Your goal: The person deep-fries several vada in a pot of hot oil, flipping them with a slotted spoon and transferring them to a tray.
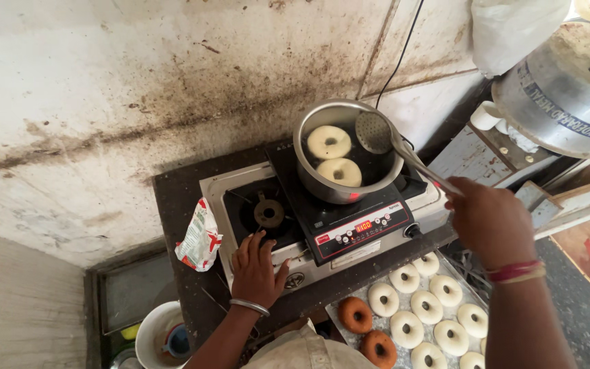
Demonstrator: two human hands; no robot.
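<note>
My right hand (489, 222) grips the handle of a perforated metal skimmer (375, 132), whose round head rests inside the steel pot (308, 171) at its right side. Two pale ring-shaped doughnuts (329, 142) float in the pot's dark oil. The pot stands on a black induction cooktop (356, 229) with a lit red display. My left hand (255, 266), wearing a metal bangle, lies flat with fingers spread on the white gas stove (240, 205) beside its burner (268, 213).
A metal tray (404, 304) at the lower right holds several raw white doughnuts and two browned ones (355, 314). A red-and-white packet (199, 237) lies left of the stove. A large steel drum (561, 96) sits at the right. A white bucket (158, 335) stands below. A stained wall rises behind.
</note>
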